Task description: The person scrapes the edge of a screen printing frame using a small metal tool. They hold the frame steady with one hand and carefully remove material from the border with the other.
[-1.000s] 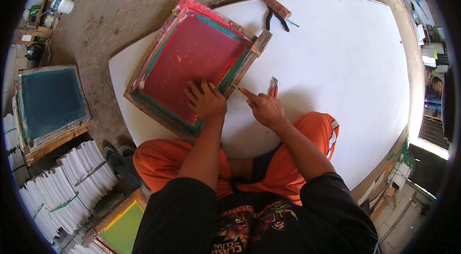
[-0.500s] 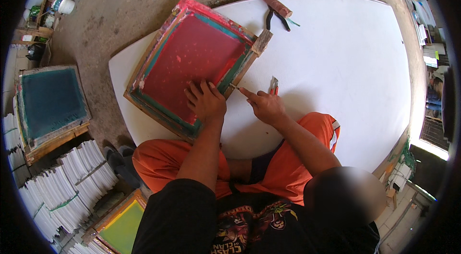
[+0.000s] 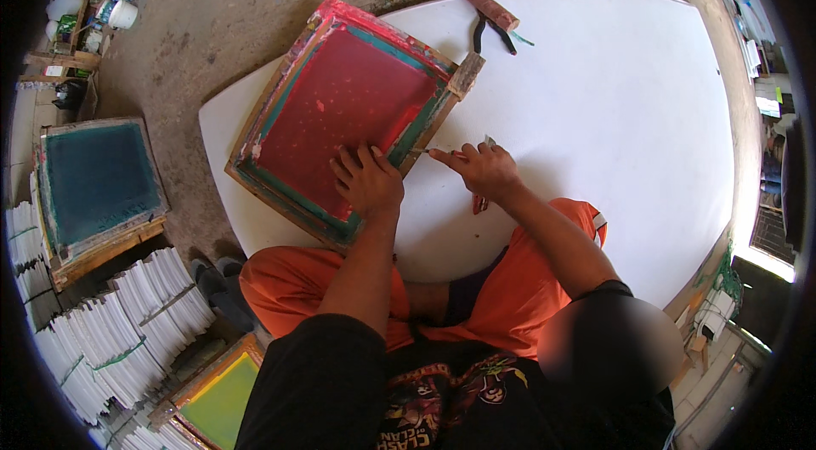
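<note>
A wooden-framed printing screen point(image 3: 348, 101) with red mesh and a green border lies slanted on the white board. My left hand point(image 3: 370, 182) rests on its lower right part, fingers spread over the mesh. Just right of the frame's edge, my right hand point(image 3: 486, 171) is closed around a slim tool point(image 3: 423, 151) with a thin metal shank. The shank's tip points at the wooden edge, and the forefinger stretches along it. Its handle is mostly hidden. Beneath that hand lies a red-handled tool point(image 3: 480, 205), partly covered.
A wooden block point(image 3: 465, 76) sits at the frame's right corner. Beyond it lie black-handled pliers point(image 3: 482, 32) and a round wooden stick point(image 3: 480, 1). Another framed screen point(image 3: 102, 182) and stacks of white sheets point(image 3: 127, 305) stand at left. The white board point(image 3: 612, 110) extends right.
My right hand has shifted slightly right, away from the frame, with the slim tool in its grip. My left hand stays on the mesh. The red handles now show below my right hand.
</note>
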Motion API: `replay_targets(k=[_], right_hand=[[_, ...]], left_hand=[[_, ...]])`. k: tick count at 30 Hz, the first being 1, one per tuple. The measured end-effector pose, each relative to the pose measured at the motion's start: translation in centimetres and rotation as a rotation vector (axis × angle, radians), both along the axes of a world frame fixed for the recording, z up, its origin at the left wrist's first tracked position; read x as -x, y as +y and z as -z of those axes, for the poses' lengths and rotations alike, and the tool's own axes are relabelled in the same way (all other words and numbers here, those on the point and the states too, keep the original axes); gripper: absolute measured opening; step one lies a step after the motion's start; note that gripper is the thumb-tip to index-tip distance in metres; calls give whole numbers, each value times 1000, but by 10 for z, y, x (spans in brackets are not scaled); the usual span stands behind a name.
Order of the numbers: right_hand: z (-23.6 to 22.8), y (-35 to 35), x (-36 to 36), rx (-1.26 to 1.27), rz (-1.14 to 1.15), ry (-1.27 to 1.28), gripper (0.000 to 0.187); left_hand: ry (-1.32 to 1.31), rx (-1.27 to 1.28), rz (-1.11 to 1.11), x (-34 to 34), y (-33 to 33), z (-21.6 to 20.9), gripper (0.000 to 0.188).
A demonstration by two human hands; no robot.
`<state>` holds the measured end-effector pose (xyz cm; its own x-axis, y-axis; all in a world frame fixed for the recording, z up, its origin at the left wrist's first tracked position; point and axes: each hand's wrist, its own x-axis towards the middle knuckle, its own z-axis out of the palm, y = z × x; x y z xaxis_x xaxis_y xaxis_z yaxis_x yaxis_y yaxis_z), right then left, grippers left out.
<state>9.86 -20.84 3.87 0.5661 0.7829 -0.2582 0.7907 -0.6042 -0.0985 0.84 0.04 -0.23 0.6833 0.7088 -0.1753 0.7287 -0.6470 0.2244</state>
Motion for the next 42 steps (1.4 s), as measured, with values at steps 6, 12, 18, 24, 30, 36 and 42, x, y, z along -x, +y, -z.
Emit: replay_targets(k=[6,12,18,24,30,36,42], right_hand=[[-17,13,62,-265,485,163,56],[-21,16,94,-353,446,-107,55],[-33,16,102,-378,283,-405,50],[-29,5,123,-324,596,181,50],[-15,1,121,-362,670,382,50],[-23,19,109,-393,639,466,48],[-31,33,99,-347,638,473,48]], left_hand=[[-190,-30,5,7,3,15,55],[-296,144,373,46,21,-7,57],[-277,38,571,99,39,16,55],[-351,101,535,102,19,-2,48],[-179,7,141,93,13,3,61],[-53,-5,-138,77,6,15,74],[26,52,-127,70,3,-5,77]])
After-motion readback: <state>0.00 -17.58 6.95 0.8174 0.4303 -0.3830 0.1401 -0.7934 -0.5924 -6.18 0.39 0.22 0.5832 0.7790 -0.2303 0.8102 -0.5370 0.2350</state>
